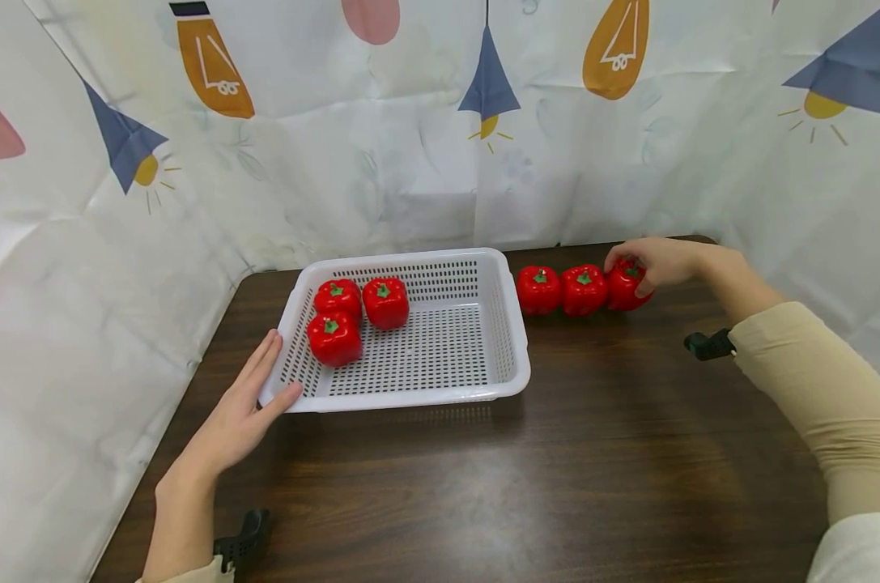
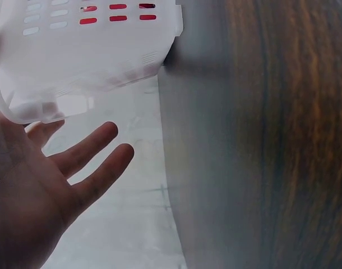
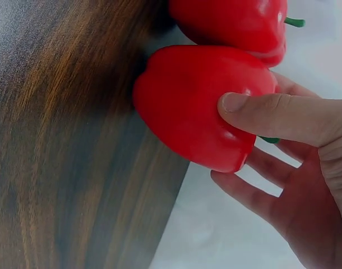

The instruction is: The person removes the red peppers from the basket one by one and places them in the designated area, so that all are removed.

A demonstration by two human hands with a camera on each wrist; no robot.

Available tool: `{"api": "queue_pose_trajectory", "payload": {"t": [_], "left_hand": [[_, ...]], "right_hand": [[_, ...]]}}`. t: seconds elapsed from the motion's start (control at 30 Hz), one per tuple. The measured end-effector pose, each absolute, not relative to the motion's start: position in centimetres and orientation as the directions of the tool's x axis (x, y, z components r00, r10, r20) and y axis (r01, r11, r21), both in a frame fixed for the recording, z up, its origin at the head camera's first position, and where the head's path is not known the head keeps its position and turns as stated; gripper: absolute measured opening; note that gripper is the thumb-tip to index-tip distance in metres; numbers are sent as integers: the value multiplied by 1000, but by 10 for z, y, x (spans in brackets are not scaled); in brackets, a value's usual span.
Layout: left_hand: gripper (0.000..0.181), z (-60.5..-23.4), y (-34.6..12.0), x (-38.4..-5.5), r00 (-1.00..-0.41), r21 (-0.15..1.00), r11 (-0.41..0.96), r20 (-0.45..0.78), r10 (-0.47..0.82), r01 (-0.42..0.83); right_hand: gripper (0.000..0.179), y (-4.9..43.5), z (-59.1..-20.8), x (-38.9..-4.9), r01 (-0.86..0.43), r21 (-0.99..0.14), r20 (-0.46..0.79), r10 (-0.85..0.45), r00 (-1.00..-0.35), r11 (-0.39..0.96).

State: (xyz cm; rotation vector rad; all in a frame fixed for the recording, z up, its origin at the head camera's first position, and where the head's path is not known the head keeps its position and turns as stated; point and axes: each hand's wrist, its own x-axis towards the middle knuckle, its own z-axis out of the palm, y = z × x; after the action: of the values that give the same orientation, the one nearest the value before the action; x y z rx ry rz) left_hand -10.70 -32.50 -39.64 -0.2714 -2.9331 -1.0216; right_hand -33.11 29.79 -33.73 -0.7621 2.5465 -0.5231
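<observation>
Peppers: 6 counted, all red with green tops. Basket: 1, white, slotted, on the dark wooden table. Inside the basket: 3 peppers, all in its left half; 2 toward the back, 1 in front of the back-left one. Outside: 3 peppers in one row on the table, just beyond the basket's right side.

Hands in view: 2. Right hand grips 1 pepper, the rightmost of the row, thumb on one side and fingers round the other; this pepper sits close against its neighbour. Cannot tell whether it is lifted at all. Left hand holds 0 peppers; fingers straight and spread, resting at the basket's near-left corner, thumb by the front rim.

Black wrist devices: 2, one per arm. Cloth behind: 3 blue lamps, 2 orange bulbs printed.
</observation>
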Motion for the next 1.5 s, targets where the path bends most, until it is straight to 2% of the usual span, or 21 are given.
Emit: {"api": "queue_pose_trajectory", "payload": {"t": [0.43,0.67,0.87,1.17,1.5], "left_hand": [[85,-395,-324,-107,-985,607,777,75,156,169],[84,-395,-323,-106,-980,616,763,96,177,198],[84,-396,-325,-108,-979,612,765,104,175,202],[84,-395,-328,-106,-976,636,740,126,179,218],[84,-397,-326,-106,-979,648,735,112,167,200]], "right_hand": [[70,296,-334,-330,-371,-519,-352,-588,-728,770],[74,288,-318,-332,-362,-545,-363,-602,-711,756],[72,272,-293,-332,-443,-468,-357,-622,-697,765],[62,216,-250,-333,-564,-392,-340,-684,-646,727],[57,161,-241,-336,-688,-257,-338,-730,-594,679]]}}
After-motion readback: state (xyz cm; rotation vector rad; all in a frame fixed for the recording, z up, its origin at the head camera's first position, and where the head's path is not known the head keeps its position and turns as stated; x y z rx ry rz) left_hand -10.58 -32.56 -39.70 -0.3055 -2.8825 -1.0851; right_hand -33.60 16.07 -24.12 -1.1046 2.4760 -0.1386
